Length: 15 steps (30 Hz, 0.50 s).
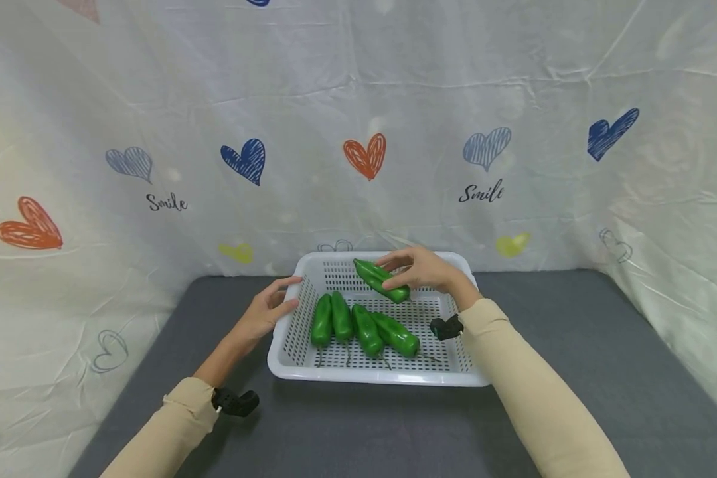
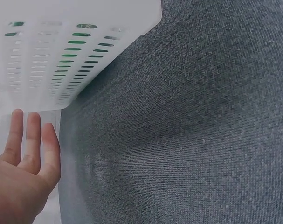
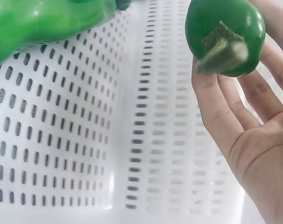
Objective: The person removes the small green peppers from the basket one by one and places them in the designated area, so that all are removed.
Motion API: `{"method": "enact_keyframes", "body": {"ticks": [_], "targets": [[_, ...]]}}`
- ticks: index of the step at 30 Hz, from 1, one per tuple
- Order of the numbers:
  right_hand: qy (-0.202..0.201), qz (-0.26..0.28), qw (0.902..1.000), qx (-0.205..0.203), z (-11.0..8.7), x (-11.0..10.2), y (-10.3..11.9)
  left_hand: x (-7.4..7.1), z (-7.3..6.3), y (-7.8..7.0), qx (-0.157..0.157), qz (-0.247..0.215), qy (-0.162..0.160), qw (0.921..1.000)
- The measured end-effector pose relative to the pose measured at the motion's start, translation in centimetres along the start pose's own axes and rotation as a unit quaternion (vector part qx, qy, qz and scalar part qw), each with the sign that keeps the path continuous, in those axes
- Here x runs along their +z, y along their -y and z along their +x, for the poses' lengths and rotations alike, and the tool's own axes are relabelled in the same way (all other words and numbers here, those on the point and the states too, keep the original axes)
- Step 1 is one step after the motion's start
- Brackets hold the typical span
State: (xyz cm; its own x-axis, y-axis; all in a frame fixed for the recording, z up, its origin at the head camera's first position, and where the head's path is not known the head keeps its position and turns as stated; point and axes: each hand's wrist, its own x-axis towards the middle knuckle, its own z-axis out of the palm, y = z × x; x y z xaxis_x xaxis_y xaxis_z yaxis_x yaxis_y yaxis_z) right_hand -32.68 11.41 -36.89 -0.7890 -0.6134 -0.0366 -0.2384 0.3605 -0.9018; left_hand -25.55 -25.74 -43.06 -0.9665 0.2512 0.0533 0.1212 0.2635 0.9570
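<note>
My right hand (image 1: 423,270) has a pepper (image 1: 373,275) in its grasp, thumb on one side and fingers on the other. That pepper slants above the rear of the basket (image 1: 378,376), tip toward the back left; I cannot tell whether the tip meets the back wall. On the right wrist view its stem end faces the camera.

My left hand (image 1: 263,313) is unclenched. Its fingertips reach the left rim, and the left wrist view shows three fingers fairly straight by the slotted outer wall.

Four more peppers lie on the basket floor, left of centre for the most part. The first (image 1: 321,321) and second (image 1: 342,317) sit side by side near the left wall, the third (image 1: 367,330) comes next, and the fourth (image 1: 398,336) slants from behind it toward the right front.

My room inside is to the right of the fourth, where slotted floor runs to the right wall, and behind the row up to the back wall. The right sleeve (image 1: 532,385) covers part of the right rim, so that edge is the tight one. The basket stands toward the far edge of the table (image 1: 573,345), cloth (image 1: 430,60) just behind; grey surface spreads left, right and in front.
</note>
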Motion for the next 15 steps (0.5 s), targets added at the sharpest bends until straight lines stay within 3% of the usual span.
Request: {"method": "enact_keyframes", "body": {"ticks": [15], "targets": [[-0.012, 0.066, 0.9977, -0.009, -1.8, -2.1, 1.6, 0.1, -0.1, -0.1, 0.005, -0.002, -0.001, 1.0]]}}
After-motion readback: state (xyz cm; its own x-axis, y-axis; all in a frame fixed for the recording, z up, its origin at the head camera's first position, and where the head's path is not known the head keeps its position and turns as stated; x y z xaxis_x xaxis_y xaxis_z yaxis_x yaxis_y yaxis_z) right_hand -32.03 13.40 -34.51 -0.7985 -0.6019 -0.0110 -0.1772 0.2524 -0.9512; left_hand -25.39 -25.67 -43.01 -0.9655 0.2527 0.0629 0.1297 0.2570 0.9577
